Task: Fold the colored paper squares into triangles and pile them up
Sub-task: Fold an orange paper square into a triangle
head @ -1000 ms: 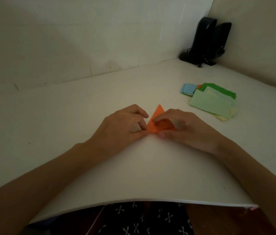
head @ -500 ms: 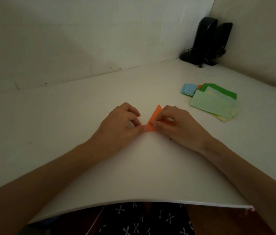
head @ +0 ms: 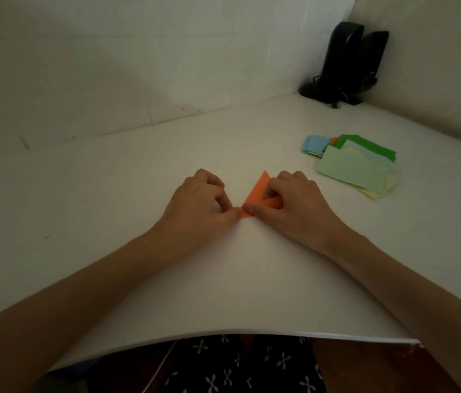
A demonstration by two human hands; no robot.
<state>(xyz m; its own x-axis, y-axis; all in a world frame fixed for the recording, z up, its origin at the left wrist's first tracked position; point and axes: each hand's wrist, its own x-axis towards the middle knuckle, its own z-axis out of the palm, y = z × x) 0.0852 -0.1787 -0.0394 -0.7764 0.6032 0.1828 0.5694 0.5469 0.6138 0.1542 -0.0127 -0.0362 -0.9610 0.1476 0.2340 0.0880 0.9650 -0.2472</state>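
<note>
Near the paper pile (head: 357,168), on its left, lies the orange paper (head: 257,191); the right hand (head: 294,205) pinches its folded flap, apparently creasing; the left hand (head: 198,202), fingers curled, thumb-pins its corner against slipping.

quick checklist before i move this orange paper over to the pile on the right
1. Shape: orange paper folded to a triangle, ok.
2. Hold: right hand has fingers curled on it, ok.
3. Near corner: left hand thumb tip meets it; whether it grips, cannot tell.
4. Edges matched: cannot tell, the right hand covers them.
5. Landing spot: pile is splayed and uneven, not ok.
</note>
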